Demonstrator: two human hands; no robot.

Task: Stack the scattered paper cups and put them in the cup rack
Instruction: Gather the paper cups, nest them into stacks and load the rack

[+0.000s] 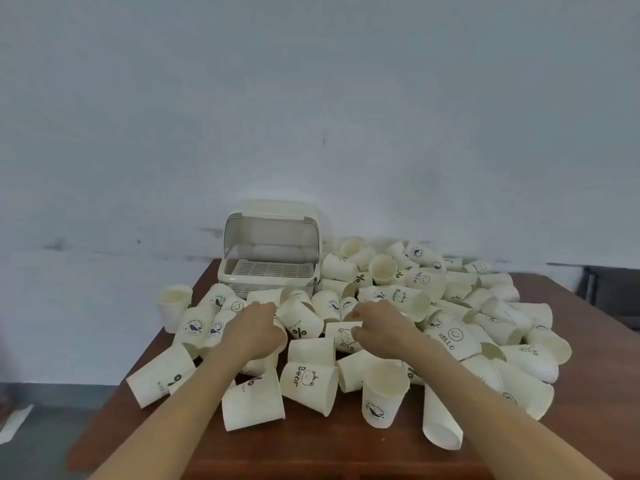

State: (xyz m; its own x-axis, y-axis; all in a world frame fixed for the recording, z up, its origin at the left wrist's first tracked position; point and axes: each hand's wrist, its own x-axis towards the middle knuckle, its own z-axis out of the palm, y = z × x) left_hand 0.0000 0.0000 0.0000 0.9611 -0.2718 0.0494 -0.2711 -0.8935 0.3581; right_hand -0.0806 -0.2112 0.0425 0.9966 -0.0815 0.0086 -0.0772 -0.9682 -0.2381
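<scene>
Several cream paper cups with black prints lie scattered across the brown table (pixel 311 448), most on their sides, and one stands upright (pixel 382 393) near the front. The cup rack (pixel 225 276), a cream plastic box with its clear lid flipped up, stands at the back left with nothing on its slatted tray. My left hand (pixel 254 329) reaches into the pile, fingers curled round the mouth end of a "%" cup (pixel 304 322). My right hand (pixel 379 327) pinches the rim of a bear-print cup (pixel 341 336) lying between the two hands.
The pile is densest on the right, up to a "HELLO" cup (pixel 453 336). An upright cup (pixel 173 306) stands at the table's left edge. A pale wall is close behind, and the floor (pixel 52 427) lies at the left.
</scene>
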